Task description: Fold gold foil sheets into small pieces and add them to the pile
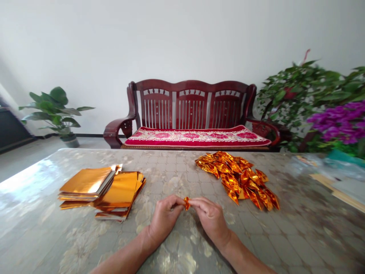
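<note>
Between my two hands is a small piece of shiny orange-gold foil paper, mostly hidden by fingers. My left hand pinches its left side between thumb and fingers. From the other side my right hand pinches it too, so both hands are closed on the same piece. To the left lie stacks of flat gold foil sheets, slightly fanned. A pile of folded, pointed gold foil pieces spreads out to the right.
The table has a patterned, glossy cover. Clear plastic and papers lie at its right edge. Behind it stands a dark red wooden bench with a floral cushion. Potted plants flank the bench, with purple flowers at right.
</note>
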### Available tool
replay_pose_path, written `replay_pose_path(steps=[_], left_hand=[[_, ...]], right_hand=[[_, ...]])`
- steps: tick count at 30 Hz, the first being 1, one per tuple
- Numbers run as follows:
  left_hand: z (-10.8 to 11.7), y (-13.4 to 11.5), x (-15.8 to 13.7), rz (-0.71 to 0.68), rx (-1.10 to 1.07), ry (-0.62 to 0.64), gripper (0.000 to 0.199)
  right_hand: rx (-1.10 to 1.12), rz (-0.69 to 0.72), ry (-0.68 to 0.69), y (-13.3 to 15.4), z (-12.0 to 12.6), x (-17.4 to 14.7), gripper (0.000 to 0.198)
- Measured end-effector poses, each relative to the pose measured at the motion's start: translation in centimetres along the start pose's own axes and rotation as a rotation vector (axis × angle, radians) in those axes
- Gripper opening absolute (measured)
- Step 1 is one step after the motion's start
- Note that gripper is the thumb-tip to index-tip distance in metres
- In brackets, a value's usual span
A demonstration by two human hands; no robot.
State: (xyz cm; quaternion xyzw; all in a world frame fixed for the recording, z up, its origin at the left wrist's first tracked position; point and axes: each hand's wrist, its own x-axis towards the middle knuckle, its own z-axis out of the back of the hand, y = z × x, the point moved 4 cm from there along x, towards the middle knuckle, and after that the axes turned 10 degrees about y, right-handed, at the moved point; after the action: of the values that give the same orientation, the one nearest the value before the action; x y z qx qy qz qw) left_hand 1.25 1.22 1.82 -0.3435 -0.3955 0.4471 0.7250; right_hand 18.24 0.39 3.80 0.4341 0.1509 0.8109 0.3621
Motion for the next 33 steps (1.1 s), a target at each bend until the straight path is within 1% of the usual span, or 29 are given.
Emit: replay_pose_path(steps=[3, 5, 8, 11, 13, 15, 18, 21, 24, 29, 33], left_hand=[[0.0, -0.1, -0.1, -0.013, -0.007, -0.004, 0.018], [0.1, -0.3, -0.1, -0.047, -0.004, -0.006, 0.017], [0.2, -0.5, -0.2, -0.15, 0.026, -0.007, 0.017], [0.2, -0.8, -0.4, -0.271, 0.068, 0.02, 0.019], [0.2, -1.0, -0.5, -0.312, 0.093, 0.041, 0.021], [0.1, -1.0, -0.5, -0.324, 0.112, 0.06, 0.021], [0.1, -0.7, -0.3, -0.284, 0.126, 0.067, 0.02], [0.3, -0.2, 0.2, -0.204, 0.148, 0.026, 0.018], [0.7, 0.2, 0.5, -0.17, 0.189, 0.0, 0.017], [0.8, -0.2, 0.7, -0.11, 0.219, 0.052, 0.015], [0.9, -0.7, 0.7, -0.067, 0.225, 0.062, 0.017]], right_hand=[[0.017, 0.0, -0.015, 0.3, 0.1, 0.0, 0.024], [0.03, 0.006, -0.012, 0.5, 0.1, 0.1, 0.024], [0.042, 0.029, 0.003, 0.7, 0.1, 0.0, 0.025], [0.05, 0.051, 0.008, 0.8, 0.0, -0.2, 0.029], [0.049, 0.057, 0.013, 0.7, -0.2, -0.4, 0.031], [0.043, 0.06, 0.027, 0.7, -0.4, -0.6, 0.031], [0.011, 0.044, 0.06, 0.5, -0.4, -0.4, 0.032], [-0.078, 0.032, 0.097, 0.1, -0.2, -0.1, 0.034], [-0.166, 0.036, 0.115, -0.4, 0.3, -0.1, 0.034], [-0.208, 0.02, 0.145, -1.0, 0.6, -0.2, 0.031], [-0.198, -0.005, 0.198, -0.9, 0.5, 0.0, 0.025]])
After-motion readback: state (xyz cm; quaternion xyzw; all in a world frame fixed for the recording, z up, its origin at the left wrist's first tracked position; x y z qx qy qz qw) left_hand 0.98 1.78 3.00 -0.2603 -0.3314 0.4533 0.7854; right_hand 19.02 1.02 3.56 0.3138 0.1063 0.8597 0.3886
